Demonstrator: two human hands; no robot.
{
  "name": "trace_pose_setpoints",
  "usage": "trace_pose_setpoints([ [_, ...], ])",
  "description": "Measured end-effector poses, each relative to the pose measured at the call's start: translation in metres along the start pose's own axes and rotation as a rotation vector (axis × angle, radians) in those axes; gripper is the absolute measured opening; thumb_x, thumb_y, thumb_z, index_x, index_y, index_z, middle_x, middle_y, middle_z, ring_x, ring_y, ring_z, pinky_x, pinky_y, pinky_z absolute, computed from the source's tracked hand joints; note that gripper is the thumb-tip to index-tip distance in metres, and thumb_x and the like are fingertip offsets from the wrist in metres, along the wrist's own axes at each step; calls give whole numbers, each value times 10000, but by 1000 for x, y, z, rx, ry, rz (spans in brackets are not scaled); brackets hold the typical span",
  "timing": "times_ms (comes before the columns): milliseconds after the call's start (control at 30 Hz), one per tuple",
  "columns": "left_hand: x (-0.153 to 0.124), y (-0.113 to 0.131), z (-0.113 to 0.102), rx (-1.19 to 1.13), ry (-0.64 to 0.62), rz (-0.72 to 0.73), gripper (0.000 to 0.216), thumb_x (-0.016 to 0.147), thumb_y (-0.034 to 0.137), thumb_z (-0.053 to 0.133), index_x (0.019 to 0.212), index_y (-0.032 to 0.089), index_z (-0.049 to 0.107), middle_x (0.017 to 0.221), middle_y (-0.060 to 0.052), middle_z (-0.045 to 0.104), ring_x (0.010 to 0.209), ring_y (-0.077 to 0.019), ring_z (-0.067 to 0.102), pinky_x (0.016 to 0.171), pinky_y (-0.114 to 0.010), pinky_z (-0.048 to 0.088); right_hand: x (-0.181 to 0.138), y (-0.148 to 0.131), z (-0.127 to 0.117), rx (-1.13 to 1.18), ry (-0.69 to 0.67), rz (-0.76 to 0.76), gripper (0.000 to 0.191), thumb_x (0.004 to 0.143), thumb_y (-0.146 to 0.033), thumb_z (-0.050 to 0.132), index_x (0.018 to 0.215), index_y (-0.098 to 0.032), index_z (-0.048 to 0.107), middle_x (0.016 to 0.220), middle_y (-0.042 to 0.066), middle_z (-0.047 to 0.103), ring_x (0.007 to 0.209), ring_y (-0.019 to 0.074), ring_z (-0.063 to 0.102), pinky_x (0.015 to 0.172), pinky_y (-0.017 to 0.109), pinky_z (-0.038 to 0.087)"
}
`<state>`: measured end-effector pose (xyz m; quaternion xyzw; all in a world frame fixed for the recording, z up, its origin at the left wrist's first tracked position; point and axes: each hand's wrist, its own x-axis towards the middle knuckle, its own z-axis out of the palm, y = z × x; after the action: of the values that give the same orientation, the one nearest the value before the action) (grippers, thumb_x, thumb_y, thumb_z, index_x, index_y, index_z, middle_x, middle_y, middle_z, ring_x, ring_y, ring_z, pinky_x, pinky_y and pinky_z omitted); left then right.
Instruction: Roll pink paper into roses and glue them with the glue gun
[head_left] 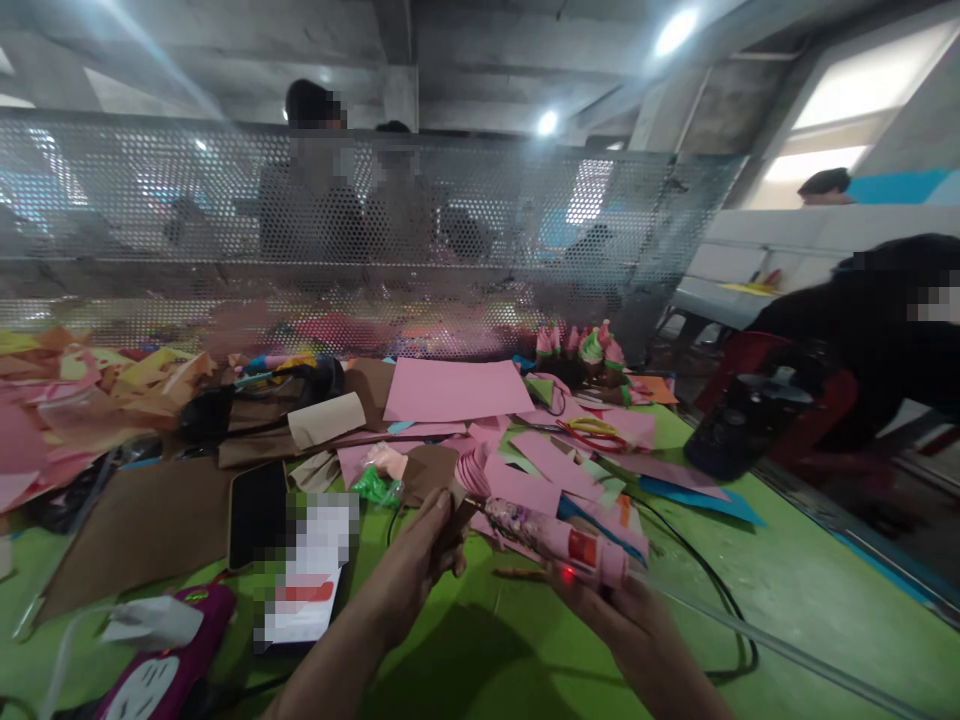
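My left hand point(427, 548) is closed around the brown lower part of a small paper cupcake with a pink layered swirl top point(472, 470). A pink hot glue gun point(559, 535) is gripped in my right hand point(626, 610), its red light glowing. The gun's nozzle points left and is close to the cupcake; whether it touches cannot be made out. From the rear of the gun, a clear glue stick point(780, 645) runs to the lower right. At the back of the table stand several similar cupcakes point(591, 348) with pink or green tops.
Pink paper sheets point(457, 390) and scraps cover the green table point(795, 570). Scissors point(592, 430) lie among them. To the left are a dark phone point(256, 515), a lit phone point(311, 590) and a purple power strip point(169, 650). Behind rises a perforated metal screen point(510, 210). A person point(885, 310) sits right.
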<state>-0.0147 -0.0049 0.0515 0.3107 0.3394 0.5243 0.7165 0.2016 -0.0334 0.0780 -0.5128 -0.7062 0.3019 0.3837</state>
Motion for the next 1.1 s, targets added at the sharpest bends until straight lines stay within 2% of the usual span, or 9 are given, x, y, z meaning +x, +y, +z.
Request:
trace_pose_setpoints([
  [133, -1, 2, 3, -1, 12, 2, 430, 753, 578, 734, 906, 190, 630, 736, 28, 487, 626, -95, 390, 557, -209, 380, 0, 5, 1, -32, -56, -9, 445, 921, -542, 526, 1130, -215, 742, 1007, 111, 770, 1083, 332, 663, 974, 471, 510],
  [367, 1, 1, 3, -39, 41, -3, 467, 719, 589, 755, 916, 185, 628, 713, 33, 512, 583, -86, 394, 549, -221, 388, -3, 7, 0, -47, -19, 26, 470, 898, -574, 543, 1128, -218, 746, 1065, 126, 759, 1107, 350, 650, 984, 497, 501],
  [533, -3, 6, 8, -47, 52, 2, 440, 693, 557, 791, 869, 190, 622, 680, 42, 510, 578, -84, 415, 543, -213, 368, -2, 1, 2, -2, -61, 21, 449, 901, -560, 550, 1132, -229, 747, 1047, 112, 767, 1087, 346, 663, 979, 484, 508],
  [833, 0, 2, 5, -58, 25, 2, 413, 764, 567, 721, 869, 178, 631, 684, 39, 488, 552, -80, 373, 534, -219, 375, 1, -3, -1, 6, -65, 48, 500, 890, -606, 525, 1116, -223, 752, 1065, 123, 759, 1115, 374, 637, 1017, 545, 455],
  [1000, -2, 3, 5, -53, -4, 0, 403, 785, 549, 712, 904, 173, 628, 703, 37, 486, 559, -76, 364, 544, -214, 379, 0, 2, 0, 5, -36, 51, 500, 878, -607, 546, 1081, -204, 761, 1088, 136, 750, 1090, 381, 648, 965, 532, 498],
  [1100, -3, 3, 5, -48, -9, 9, 408, 766, 561, 724, 839, 177, 610, 679, 45, 464, 558, -80, 358, 545, -218, 380, 1, 1, 2, 17, -52, 48, 496, 882, -602, 547, 1082, -201, 761, 1048, 133, 761, 1107, 377, 642, 989, 527, 485],
])
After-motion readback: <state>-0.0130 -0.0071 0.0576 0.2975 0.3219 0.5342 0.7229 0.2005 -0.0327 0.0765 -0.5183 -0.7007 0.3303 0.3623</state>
